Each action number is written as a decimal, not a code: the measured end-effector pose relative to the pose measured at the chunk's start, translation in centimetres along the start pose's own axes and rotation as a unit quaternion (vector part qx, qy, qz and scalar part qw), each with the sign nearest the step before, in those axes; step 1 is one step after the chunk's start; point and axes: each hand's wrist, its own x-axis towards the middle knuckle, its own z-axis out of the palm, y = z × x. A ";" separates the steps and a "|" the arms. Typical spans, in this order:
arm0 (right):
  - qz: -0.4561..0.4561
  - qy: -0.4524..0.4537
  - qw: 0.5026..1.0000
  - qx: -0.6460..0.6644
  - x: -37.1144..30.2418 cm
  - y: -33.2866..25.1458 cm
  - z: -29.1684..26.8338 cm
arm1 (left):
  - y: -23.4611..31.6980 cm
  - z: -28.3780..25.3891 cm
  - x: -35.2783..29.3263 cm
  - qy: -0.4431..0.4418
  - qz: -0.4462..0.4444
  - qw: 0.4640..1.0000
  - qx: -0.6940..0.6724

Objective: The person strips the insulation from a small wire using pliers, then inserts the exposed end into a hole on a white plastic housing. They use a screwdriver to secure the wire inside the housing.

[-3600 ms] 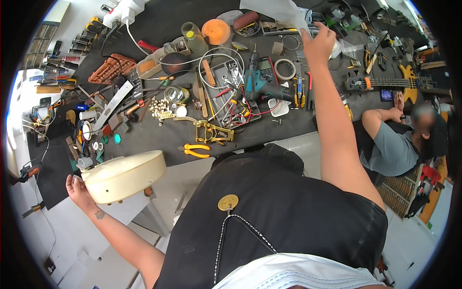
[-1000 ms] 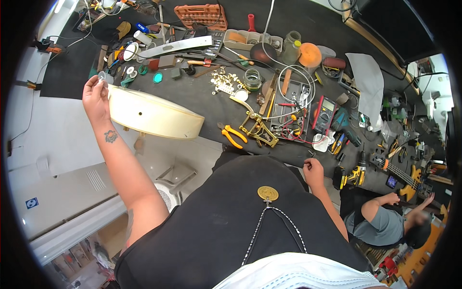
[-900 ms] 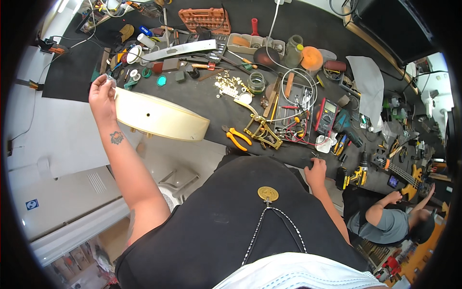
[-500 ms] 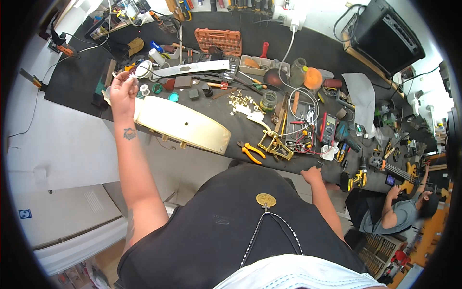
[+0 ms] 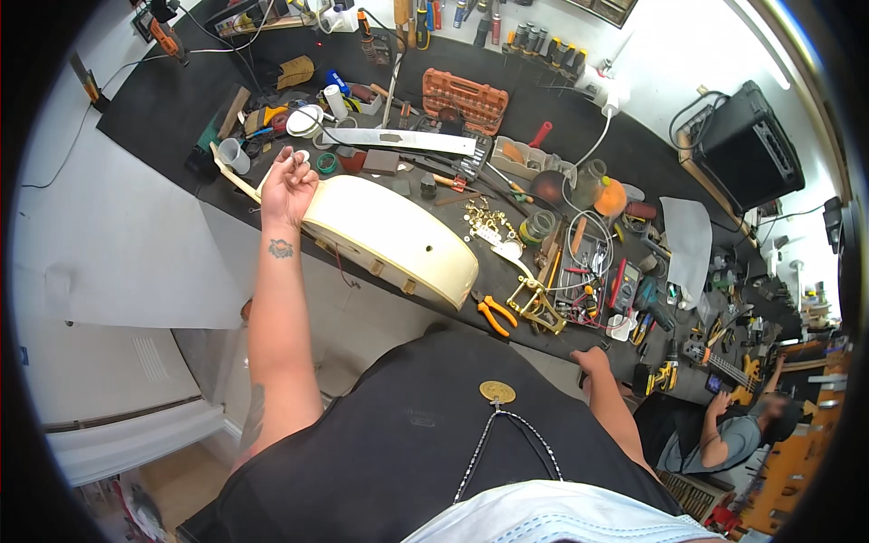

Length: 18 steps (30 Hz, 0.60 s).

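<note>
Your left hand (image 5: 290, 188), fingers bent, is at the left end of the cream guitar (image 5: 389, 231) along the worktop's (image 5: 149, 118) near edge; I cannot tell whether it grips anything. Your right hand (image 5: 593, 364), near the edge, is equally unclear. The guitar looks stiff, bulky, probably slippery: support both ends.

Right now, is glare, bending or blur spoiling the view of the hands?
Head view: the edge of the bench bows, the corners go black, the upper-right lamp is washed out; the left hand and cream guitar body look fairly sharp.
</note>
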 end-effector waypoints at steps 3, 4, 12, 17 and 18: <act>-0.001 0.015 1.000 -0.013 -0.3 -0.9 0.0 | 0.2 -0.5 0.1 -0.037 0.008 0.999 0.017; -0.002 0.020 1.000 -0.019 -0.7 -1.2 0.3 | 0.2 -0.5 0.1 -0.043 0.008 0.999 0.010; 0.027 0.042 0.998 0.031 -1.0 -0.8 0.7 | 0.0 -0.6 0.1 -0.031 0.001 0.999 0.025; 0.019 0.032 0.998 0.048 -0.2 -0.6 0.7 | 0.9 -0.8 0.2 -0.026 0.002 0.999 0.047; 0.021 0.038 0.998 0.052 -0.2 -0.6 1.0 | 0.8 -0.4 0.3 -0.020 0.001 0.999 0.045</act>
